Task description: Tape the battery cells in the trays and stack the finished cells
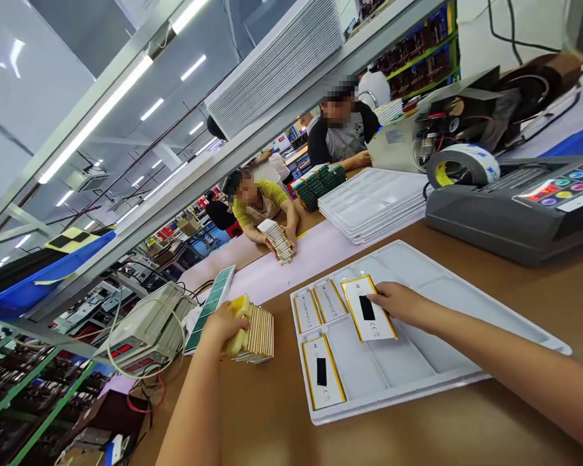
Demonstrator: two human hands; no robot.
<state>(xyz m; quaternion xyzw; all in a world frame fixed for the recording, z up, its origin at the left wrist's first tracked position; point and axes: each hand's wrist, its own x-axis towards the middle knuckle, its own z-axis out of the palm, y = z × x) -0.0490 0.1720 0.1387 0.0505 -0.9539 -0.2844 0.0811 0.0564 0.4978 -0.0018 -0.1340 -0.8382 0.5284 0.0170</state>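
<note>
My right hand (399,300) pinches a flat white pouch battery (368,309) with yellow edges and a black strip by its right side. The battery is tilted over a white compartmented tray (408,362). Two batteries lie in the tray's far left compartment, and another battery (321,372) with a black strip lies at its near left. My left hand (222,327) is closed round the yellow left end of a stack of batteries (261,334) standing on edge on the brown table. Some of its fingertips are hidden.
A grey machine (510,213) with coloured buttons stands right, a tape roll (461,165) on top. Stacked white trays (374,200) are behind. Across the table, a person in yellow (267,200) holds another battery stack. Instruments (148,330) with cables stand left; a metal beam crosses above.
</note>
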